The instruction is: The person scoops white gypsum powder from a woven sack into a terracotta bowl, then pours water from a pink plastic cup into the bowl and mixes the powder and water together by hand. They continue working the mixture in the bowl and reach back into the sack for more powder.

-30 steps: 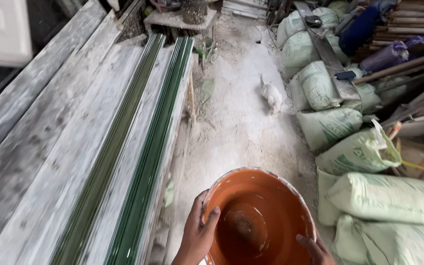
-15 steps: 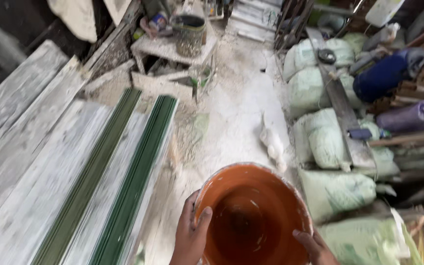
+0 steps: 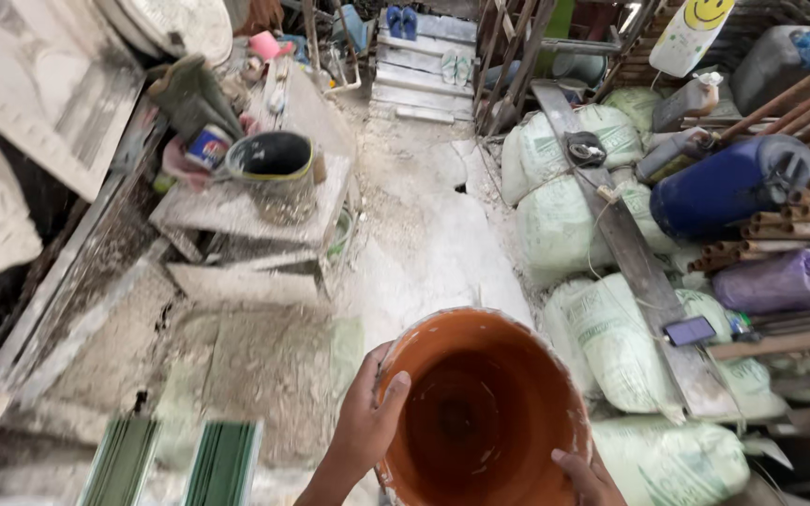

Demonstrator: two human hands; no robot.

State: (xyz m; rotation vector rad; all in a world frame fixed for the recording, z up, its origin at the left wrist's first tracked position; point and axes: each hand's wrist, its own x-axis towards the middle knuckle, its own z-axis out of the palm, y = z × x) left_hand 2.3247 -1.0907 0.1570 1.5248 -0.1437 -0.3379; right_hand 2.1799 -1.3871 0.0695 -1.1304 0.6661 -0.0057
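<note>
I hold an orange plastic bucket point(image 3: 485, 403) in front of me at the bottom centre of the head view. It looks empty, with white dust on its rim. My left hand point(image 3: 367, 422) grips the bucket's left rim, thumb hooked inside. My right hand point(image 3: 588, 476) holds the lower right rim; only its fingers show at the frame's bottom edge. The bucket hangs above a white dusty floor path point(image 3: 433, 234).
Stacked pale green sacks point(image 3: 611, 337) line the right, with a plank point(image 3: 630, 253), a blue drum point(image 3: 733, 183) and pipes point(image 3: 799, 215). On the left, a dark dusty bucket point(image 3: 276, 173) stands on a low bench point(image 3: 236, 211). Green profiles point(image 3: 222, 464) lie bottom left. Steps point(image 3: 424, 70) rise ahead.
The view has advanced along the path; the bench with the dark bucket and the steps are now closer, and the green profiles slipped to the bottom edge. Both hands keep their grip on the bucket.
</note>
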